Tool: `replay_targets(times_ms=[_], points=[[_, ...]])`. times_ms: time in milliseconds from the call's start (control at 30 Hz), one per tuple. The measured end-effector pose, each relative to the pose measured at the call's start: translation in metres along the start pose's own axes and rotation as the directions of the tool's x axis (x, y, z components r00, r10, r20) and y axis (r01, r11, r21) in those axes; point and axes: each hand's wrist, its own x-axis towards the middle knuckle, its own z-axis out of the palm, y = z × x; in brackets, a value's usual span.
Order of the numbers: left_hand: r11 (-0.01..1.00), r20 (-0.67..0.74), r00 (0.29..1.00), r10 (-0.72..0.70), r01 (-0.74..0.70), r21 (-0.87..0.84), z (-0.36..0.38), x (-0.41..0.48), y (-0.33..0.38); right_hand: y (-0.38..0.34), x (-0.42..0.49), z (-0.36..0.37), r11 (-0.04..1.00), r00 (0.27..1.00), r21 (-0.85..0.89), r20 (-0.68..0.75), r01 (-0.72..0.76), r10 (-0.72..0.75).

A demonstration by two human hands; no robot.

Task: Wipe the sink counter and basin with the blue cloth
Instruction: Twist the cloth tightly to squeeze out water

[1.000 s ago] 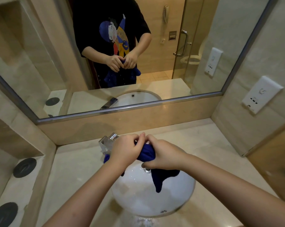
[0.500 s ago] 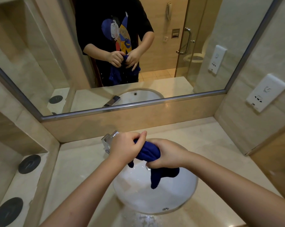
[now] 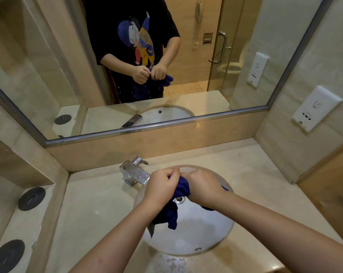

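Both hands hold the blue cloth (image 3: 183,189) bunched above the white round basin (image 3: 204,233). My left hand (image 3: 159,187) and my right hand (image 3: 203,187) are pressed close together, fingers closed on the cloth. Loose dark ends of the cloth hang down into the basin under my left wrist. The beige stone counter (image 3: 99,209) surrounds the basin. A wet patch (image 3: 172,262) lies on the counter at the basin's near rim.
A chrome faucet (image 3: 134,172) stands at the basin's back left, close to my left hand. The drain (image 3: 179,200) shows below the cloth. Black round discs (image 3: 32,198) sit on a lower ledge at left. A mirror (image 3: 147,62) covers the back wall; wall sockets (image 3: 316,109) at right.
My hands have kept twisting the bunched cloth over the basin. The hanging end has shifted from under my right hand to under my left wrist.
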Motion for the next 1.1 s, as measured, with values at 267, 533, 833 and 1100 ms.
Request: replay_targets(times_ms=[267,533,833,1100], points=[[0.997,-0.022,1.000,-0.004,0.002,-0.079,-0.008,0.002,-0.004,-0.003,0.000,-0.004,0.997,0.999,0.067,-0.028,0.024,-0.022],[0.993,-0.057,0.996,0.065,-0.070,-0.095,-0.036,0.003,-0.006,0.004,-0.007,-0.013,0.969,0.990,0.249,-0.135,0.004,0.031],[0.998,-0.005,1.000,-0.009,0.008,-0.061,-0.047,0.006,-0.033,0.000,-0.004,-0.013,0.913,0.998,0.408,-0.047,-0.015,0.038],[0.968,0.016,1.000,-0.004,0.000,0.251,-0.046,0.005,-0.053,0.009,0.010,-0.002,0.973,0.986,0.229,0.152,0.039,-0.076]])
